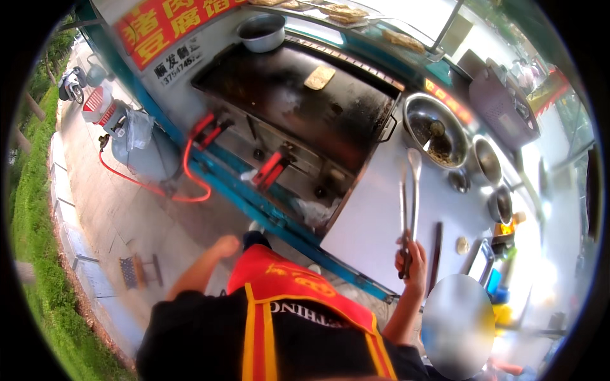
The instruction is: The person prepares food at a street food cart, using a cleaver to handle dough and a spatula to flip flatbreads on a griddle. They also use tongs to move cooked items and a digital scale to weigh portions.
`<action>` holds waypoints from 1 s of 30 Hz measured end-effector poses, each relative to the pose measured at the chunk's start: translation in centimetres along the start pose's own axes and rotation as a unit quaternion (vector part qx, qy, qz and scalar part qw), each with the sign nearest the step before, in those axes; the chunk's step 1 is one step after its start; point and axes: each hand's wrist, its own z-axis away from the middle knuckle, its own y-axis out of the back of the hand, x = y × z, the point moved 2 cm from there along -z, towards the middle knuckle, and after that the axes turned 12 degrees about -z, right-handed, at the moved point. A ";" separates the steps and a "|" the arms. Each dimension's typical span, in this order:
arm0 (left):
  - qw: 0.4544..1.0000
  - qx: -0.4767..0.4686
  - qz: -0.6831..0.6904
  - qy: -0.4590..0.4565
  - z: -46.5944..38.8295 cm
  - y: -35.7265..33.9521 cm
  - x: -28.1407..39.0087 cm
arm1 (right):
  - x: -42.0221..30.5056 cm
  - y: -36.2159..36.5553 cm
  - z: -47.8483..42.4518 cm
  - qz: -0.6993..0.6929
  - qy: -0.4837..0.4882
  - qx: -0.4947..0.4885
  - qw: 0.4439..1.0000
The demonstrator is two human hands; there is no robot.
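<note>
My right hand [413, 264] grips the dark handles of long metal tongs [415, 190] over the steel counter [367, 228]. The tongs' tips point away from me, just short of a large steel bowl [445, 114] that holds a ladle and some filling or crumbs. My left hand [228, 246] hangs low beside my red apron [286, 274], away from the counter; it looks closed, though it is blurred, and I see nothing in it. One flat piece of bread or dough [320, 77] lies on the dark griddle [305, 95], near its far edge.
A metal pot [261, 33] stands at the griddle's far left corner. Flatbreads [343, 13] lie on racks above. Smaller steel bowls [487, 160], a dark rod [435, 252] and a small dough piece [462, 245] are at right. A red hose [143, 185] runs left below. Another person is at the lower right.
</note>
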 end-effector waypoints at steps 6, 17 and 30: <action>0.987 -0.009 0.156 0.049 -5.9 3.5 -9.6 | 5.4 -15.5 -18.6 0.134 -0.102 -0.044 0.985; 0.980 -0.046 0.186 0.059 -7.5 5.3 -25.4 | 9.8 -27.8 -41.3 0.120 -0.110 0.014 0.987; 0.965 -0.054 0.234 -0.108 -10.3 19.7 -11.1 | 10.7 -28.6 -28.8 0.060 -0.149 0.025 0.987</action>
